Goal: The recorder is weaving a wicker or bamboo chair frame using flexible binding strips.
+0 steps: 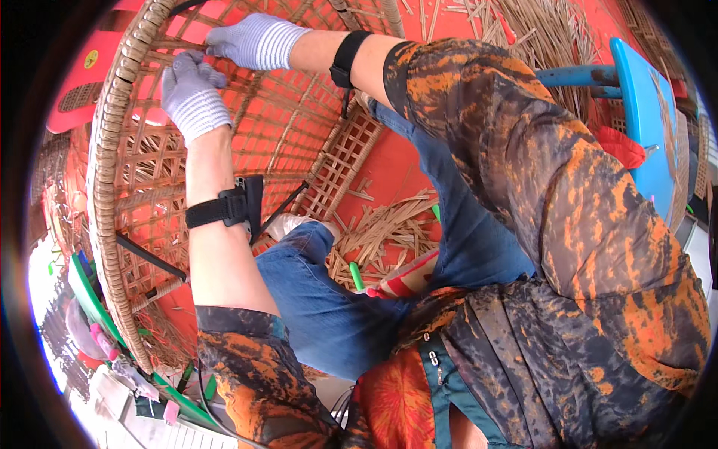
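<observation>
A large rattan frame (111, 161) with a thick wrapped rim and an open lattice of woven strips (280, 127) stands in front of me. My left hand (193, 93), in a grey-white striped glove, is closed on the lattice just inside the rim, fingers bent round a strip. Beside it, farther up and to the right, my right hand (254, 41) wears a matching glove. Its fingertips pinch at the same weave, close to the left fingertips. The exact strip between the fingers is partly hidden. Dark rods (152, 257) brace the frame inside.
Cut rattan strips (393, 228) lie on the red floor between my knees, near a green-handled tool (356, 275). A bundle of long strips (550, 37) is at the far right. A blue plastic chair (647, 123) stands on the right, and a green rim (101, 303) shows at left.
</observation>
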Demonstrator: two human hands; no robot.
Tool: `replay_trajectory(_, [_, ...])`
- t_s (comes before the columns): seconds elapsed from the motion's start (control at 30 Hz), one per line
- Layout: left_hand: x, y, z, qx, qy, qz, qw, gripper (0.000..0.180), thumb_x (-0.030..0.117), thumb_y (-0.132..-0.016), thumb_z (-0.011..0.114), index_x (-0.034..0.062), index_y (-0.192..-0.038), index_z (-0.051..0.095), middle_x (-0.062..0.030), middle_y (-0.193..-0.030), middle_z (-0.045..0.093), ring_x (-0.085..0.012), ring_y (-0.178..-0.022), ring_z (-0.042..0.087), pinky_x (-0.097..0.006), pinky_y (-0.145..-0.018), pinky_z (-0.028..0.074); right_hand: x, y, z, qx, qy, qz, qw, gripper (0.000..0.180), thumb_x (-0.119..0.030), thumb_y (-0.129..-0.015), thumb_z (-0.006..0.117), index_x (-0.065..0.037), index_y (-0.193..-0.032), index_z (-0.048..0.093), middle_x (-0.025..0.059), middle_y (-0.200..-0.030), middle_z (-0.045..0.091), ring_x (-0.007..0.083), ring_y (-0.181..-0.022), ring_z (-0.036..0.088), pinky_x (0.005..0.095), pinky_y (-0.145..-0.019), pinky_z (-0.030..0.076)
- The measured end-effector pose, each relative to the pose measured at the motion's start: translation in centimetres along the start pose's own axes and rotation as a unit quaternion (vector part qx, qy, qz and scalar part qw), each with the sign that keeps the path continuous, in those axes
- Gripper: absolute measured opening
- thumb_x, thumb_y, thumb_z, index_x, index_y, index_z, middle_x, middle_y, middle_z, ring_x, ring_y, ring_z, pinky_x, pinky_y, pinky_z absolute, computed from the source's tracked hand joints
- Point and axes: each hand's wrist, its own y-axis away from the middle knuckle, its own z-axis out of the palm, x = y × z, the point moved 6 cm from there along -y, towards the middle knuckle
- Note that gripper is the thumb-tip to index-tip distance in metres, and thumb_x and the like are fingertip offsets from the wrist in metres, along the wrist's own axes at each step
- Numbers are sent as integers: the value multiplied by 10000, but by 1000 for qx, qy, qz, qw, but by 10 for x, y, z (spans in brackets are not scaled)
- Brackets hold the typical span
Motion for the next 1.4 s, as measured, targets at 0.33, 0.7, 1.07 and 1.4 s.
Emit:
replay_trajectory(0.33, [24, -31, -22, 24, -343, 168, 924, 167, 94, -819, 596, 72, -973, 657, -105, -846, 658, -201, -672, 640, -302, -576, 523, 3, 25, 16, -75, 39, -27, 996, 297, -202, -900, 449, -177, -1190, 510, 139, -904, 657, 310, -746, 660, 413, -637, 534])
replay_trajectory(0.7, [49, -8, -35, 69, -314, 198, 926, 350, 208, -870, 596, -48, -1107, 617, -121, -920, 690, -186, -818, 671, -268, -635, 514, 33, 12, 34, -7, 59, -131, 990, 309, -156, -900, 465, -119, -1180, 587, 46, -1191, 579, 299, -874, 641, 395, -759, 545])
replay_trajectory(1.07, [11, -13, -43, 83, -221, 35, 971, 457, 18, -845, 607, -8, -1286, 492, -127, -1064, 627, -185, -823, 627, -314, -655, 496, 12, 13, -2, -115, -120, -42, 985, 381, -366, -947, 431, -87, -1161, 578, 128, -1089, 632, 318, -1026, 579, 433, -904, 426])
replay_trajectory(1.4, [30, -32, -46, 286, -426, 52, 857, 336, 221, -706, 777, -9, -924, 666, -128, -882, 694, -238, -739, 657, -370, -675, 516, -4, 1, -5, -214, -124, -32, 968, 349, -331, -932, 413, -54, -1019, 606, 112, -944, 618, 284, -870, 561, 448, -811, 433])
